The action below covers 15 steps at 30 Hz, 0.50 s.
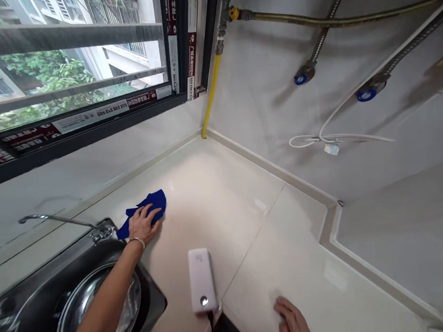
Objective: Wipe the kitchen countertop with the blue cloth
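My left hand presses a dark blue cloth onto the pale countertop, just right of the sink's faucet. Its fingers lie over the cloth, and folds of it stick out past the fingertips and toward the sink. A bracelet circles that wrist. Low in the view, my right hand hovers over or rests on the counter with nothing in it. Its fingers are loosely bent and the thumb is apart; the wrist is cut off by the frame.
A white power bank with a dark cable lies near the counter's front edge. Left of it is a steel sink holding a round shiny metal basin. A yellow pipe rises in the corner; a white cord hangs on the right wall.
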Tool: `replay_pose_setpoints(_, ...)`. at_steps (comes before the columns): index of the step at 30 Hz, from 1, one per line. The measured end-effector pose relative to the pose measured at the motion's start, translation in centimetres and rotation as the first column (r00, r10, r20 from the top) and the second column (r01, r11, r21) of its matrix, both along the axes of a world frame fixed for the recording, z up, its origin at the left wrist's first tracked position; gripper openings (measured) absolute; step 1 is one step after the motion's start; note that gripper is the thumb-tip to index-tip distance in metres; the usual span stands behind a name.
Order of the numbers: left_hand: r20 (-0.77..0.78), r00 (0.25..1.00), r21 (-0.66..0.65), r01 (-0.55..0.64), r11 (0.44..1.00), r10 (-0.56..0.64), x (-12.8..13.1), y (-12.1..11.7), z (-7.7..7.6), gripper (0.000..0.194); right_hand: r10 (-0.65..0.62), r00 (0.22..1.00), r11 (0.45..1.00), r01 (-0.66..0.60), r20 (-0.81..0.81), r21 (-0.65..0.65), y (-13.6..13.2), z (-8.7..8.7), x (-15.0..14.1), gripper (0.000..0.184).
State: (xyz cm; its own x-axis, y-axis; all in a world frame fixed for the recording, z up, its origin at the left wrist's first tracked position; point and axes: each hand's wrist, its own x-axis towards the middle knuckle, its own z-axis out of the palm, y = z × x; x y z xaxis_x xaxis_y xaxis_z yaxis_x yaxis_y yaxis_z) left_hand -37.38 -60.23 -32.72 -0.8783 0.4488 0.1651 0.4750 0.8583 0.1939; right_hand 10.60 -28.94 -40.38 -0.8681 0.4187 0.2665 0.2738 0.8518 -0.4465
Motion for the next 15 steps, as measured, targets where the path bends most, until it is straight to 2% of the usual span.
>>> replay_pose_setpoints(8, 0.013, 0.998, -0.023, 0.064, 0.998, -0.063, 11.7, -1.9, 0.5, 0.04, 0.073, 0.985, 0.997, -0.067, -0.155, 0.04, -1.0, 1.2, -0.9, 0.035)
replay_pose_setpoints(11, -0.003, 0.997, -0.044, 0.076, 0.996, -0.076, 14.8, -2.5, 0.2, 0.037, 0.086, 0.98, 0.996, -0.081, -0.181, 0.036, -0.9, 1.4, -1.2, 0.038)
replay_pose_setpoints(15, -0.02, 0.991, -0.078, 0.13, 0.989, -0.132, 17.7, -3.5, -0.2, 0.034, 0.077, 0.979, 0.997, -0.074, -0.188, 0.023, -0.9, 1.7, -1.3, 0.042)
